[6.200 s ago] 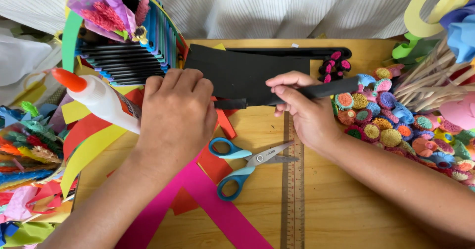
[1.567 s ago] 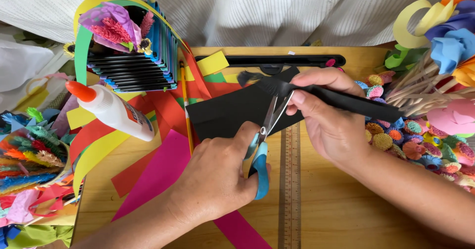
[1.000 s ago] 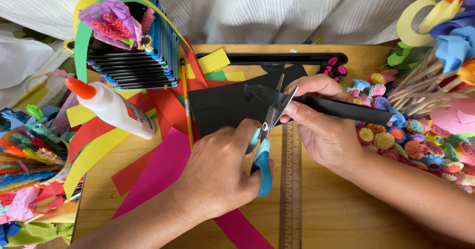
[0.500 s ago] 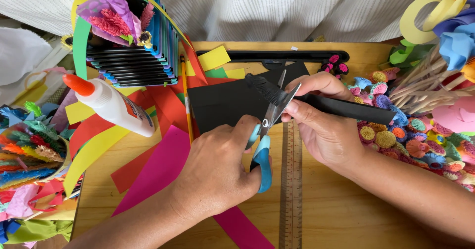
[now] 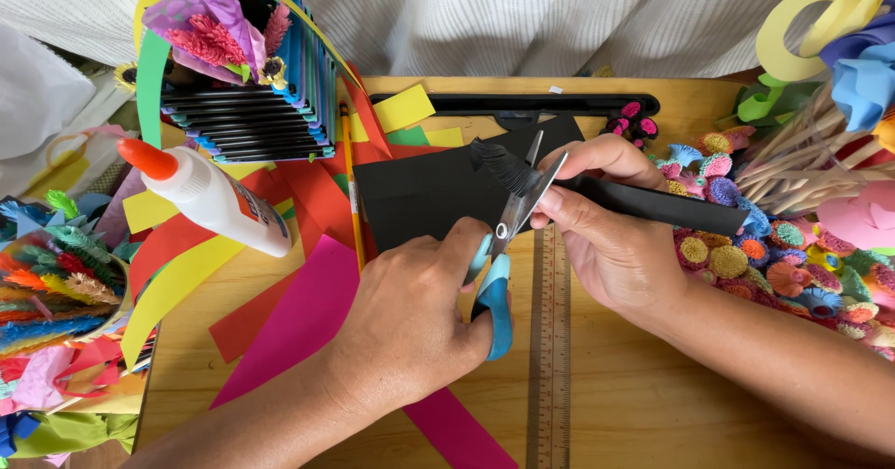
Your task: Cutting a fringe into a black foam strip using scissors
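Nearest the viewer, the left hand grips the blue handles of the scissors, fingers curled tight around them. The blades stand slightly parted, their tips at the fringed end of a black paper strip. The right hand pinches that strip between thumb and fingers, just beside the blades; the strip runs rightward over paper flowers. A clear ruler lies on the wooden table between the forearms. A pink sheet lies under the left wrist. Farther off lie a black sheet, a pencil and a glue bottle. Farthest stands a stack of paper strips.
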